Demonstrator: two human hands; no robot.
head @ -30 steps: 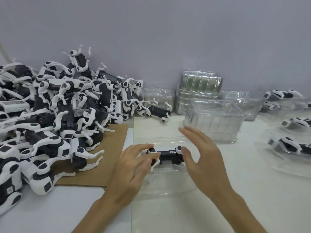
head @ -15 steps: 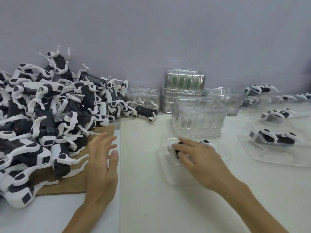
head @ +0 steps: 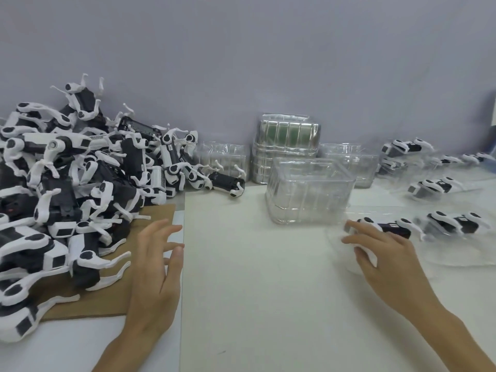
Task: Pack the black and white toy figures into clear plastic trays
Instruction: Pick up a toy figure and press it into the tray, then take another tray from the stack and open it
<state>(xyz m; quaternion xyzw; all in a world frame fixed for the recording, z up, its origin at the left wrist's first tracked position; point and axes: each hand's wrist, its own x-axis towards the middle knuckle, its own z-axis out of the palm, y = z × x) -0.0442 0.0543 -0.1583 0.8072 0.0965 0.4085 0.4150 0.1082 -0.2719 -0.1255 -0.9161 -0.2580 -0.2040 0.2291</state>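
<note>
Fingers on your left hand [head: 158, 269] are spread and relaxed, holding nothing; the palm hovers over the seam where the brown cardboard [head: 107, 299] meets the white table sheet [head: 255, 264]. Your right hand [head: 386, 267] is well apart from it across the sheet, fingers laid fairly straight over the near end of a clear tray [head: 335, 237]. Blur hides whether your thumb pinches that tray or only rests on it, so I cannot tell the grip. One black and white toy figure [head: 389, 227] lies in the tray just past your right fingertips.

Just beyond your left fingertips the heap of unpacked figures [head: 67, 197] begins, spilling over the cardboard. Outward of your right hand, another packed figure [head: 456, 224] sits in its own tray, close beside the one you touch.

Farther ahead, between your hands, a stack of empty trays [head: 308, 194] stands upside down. A lone figure [head: 225, 181] lies ahead of your left hand at the heap's edge. Behind them more tray stacks [head: 287, 140] line the grey wall [head: 268, 63], and further filled trays [head: 432, 186] lie far beyond your right hand.
</note>
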